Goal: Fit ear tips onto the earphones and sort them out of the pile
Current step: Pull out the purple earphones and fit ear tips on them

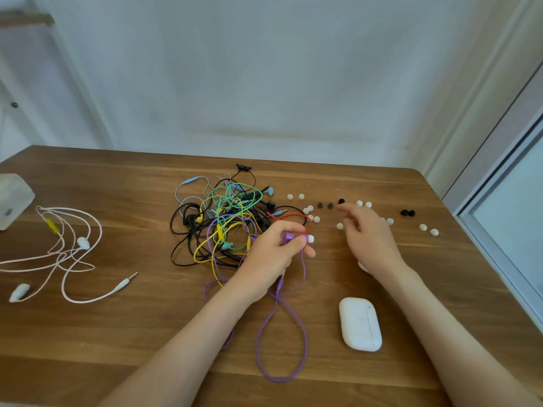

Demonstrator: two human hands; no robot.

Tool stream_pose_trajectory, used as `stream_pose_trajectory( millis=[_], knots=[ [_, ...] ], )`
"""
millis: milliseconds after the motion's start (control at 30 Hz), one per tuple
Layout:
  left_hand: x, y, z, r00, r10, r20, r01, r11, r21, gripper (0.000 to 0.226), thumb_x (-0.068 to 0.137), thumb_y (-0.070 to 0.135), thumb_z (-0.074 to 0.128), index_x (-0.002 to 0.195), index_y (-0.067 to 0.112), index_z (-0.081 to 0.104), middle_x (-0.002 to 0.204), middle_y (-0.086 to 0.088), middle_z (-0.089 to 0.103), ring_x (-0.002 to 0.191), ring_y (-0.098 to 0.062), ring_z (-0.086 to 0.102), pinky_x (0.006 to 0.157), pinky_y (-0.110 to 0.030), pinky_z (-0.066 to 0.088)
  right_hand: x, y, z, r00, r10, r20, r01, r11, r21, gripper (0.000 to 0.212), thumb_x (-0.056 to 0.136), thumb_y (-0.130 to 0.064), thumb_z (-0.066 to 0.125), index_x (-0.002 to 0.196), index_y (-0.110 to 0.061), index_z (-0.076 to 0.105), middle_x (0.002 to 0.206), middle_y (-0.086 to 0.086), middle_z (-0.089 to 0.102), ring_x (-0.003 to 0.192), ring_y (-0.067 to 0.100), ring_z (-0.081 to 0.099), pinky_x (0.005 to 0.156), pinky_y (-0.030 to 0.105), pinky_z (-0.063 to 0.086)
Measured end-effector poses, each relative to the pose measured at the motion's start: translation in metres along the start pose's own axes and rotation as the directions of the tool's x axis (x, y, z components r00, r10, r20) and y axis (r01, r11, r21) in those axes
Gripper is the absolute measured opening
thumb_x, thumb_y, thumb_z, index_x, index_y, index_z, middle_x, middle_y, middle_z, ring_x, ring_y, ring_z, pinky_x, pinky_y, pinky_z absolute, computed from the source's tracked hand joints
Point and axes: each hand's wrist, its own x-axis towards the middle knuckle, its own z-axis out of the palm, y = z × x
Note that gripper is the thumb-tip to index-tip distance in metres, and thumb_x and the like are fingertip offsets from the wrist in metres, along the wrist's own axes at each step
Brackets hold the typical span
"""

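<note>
My left hand [274,254] grips a purple earphone [296,238] with a white ear tip on its end; its purple cable [280,336] loops down toward the table's front. A tangled pile of earphones [219,223] in black, yellow, green, blue and red lies just left of that hand. Several loose white ear tips [339,226] and black ear tips [407,212] are scattered to the right. My right hand [367,233] hovers over those tips with fingers loosely spread, holding nothing that I can see.
A white wired earphone set [63,251] lies apart at the left of the wooden table [117,333]. A white earbud case [360,324] sits near the front right. A pale box [11,198] stands at the left edge.
</note>
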Motion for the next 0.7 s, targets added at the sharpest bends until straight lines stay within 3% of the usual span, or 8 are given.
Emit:
stream_pose_trajectory(
  millis=[133,233,367,467,567,700],
  knots=[
    [-0.002,-0.001,0.002,0.998,0.061,0.023,-0.064,0.986,0.154,0.007,0.094,0.019,0.058,0.097,0.013,0.055,0.078,-0.005,0.073,0.039,-0.004,0.032,0.042,-0.014,0.026,0.002,0.006,0.007,0.989,0.002,0.145,0.039,0.960,-0.279,0.034,0.098,-0.015,0.044,0.130,-0.017,0.056,0.128,0.005,0.053,0.119,0.021,0.046,0.099,0.034,0.040],
    [-0.002,-0.002,0.001,0.996,0.080,0.029,-0.085,0.969,0.232,0.014,0.096,0.027,0.055,0.088,0.017,0.060,0.060,0.003,0.065,0.040,-0.001,0.036,0.046,-0.017,0.028,0.002,0.007,0.009,0.995,0.028,0.098,0.004,0.950,-0.311,0.030,0.098,-0.011,0.043,0.125,-0.014,0.058,0.124,0.007,0.053,0.115,0.021,0.047,0.095,0.033,0.044],
    [-0.003,0.004,0.004,0.999,0.050,-0.016,-0.046,0.982,0.180,0.029,0.101,0.030,0.044,0.084,0.016,0.062,0.049,0.007,0.045,0.039,-0.001,0.036,0.041,-0.011,0.027,0.002,0.012,0.009,0.999,0.048,-0.009,-0.049,0.961,-0.273,0.022,0.097,-0.008,0.042,0.111,-0.010,0.059,0.108,0.008,0.056,0.098,0.021,0.052,0.078,0.030,0.044],
    [0.002,0.009,0.005,0.994,-0.100,-0.046,0.100,0.995,-0.007,0.028,0.098,0.012,0.035,0.085,0.008,0.060,0.051,-0.001,0.038,0.037,-0.010,0.024,0.035,-0.017,0.019,0.000,0.013,0.006,0.999,-0.007,-0.048,-0.003,0.981,-0.195,0.015,0.096,-0.007,0.047,0.104,-0.010,0.059,0.099,0.003,0.055,0.093,0.018,0.052,0.073,0.027,0.041],
    [0.003,0.008,0.003,0.997,-0.077,-0.016,0.076,0.993,-0.091,0.030,0.096,0.001,0.026,0.090,0.008,0.055,0.054,-0.004,0.047,0.033,-0.008,0.026,0.036,-0.016,0.017,-0.005,0.005,0.004,0.988,-0.124,-0.091,0.118,0.990,-0.072,0.013,0.095,-0.006,0.051,0.100,-0.012,0.061,0.091,-0.004,0.053,0.087,0.013,0.050,0.068,0.019,0.037],
    [-0.003,0.004,0.002,0.999,0.032,-0.015,-0.032,0.999,0.036,0.010,0.102,0.011,0.039,0.097,0.012,0.048,0.067,-0.003,0.062,0.040,-0.008,0.034,0.039,-0.020,0.025,-0.016,-0.012,0.004,0.977,-0.196,-0.089,0.209,0.961,0.180,0.014,0.094,-0.005,0.055,0.091,-0.018,0.060,0.088,-0.004,0.061,0.084,0.005,0.054,0.071,0.012,0.041]
  ],
)
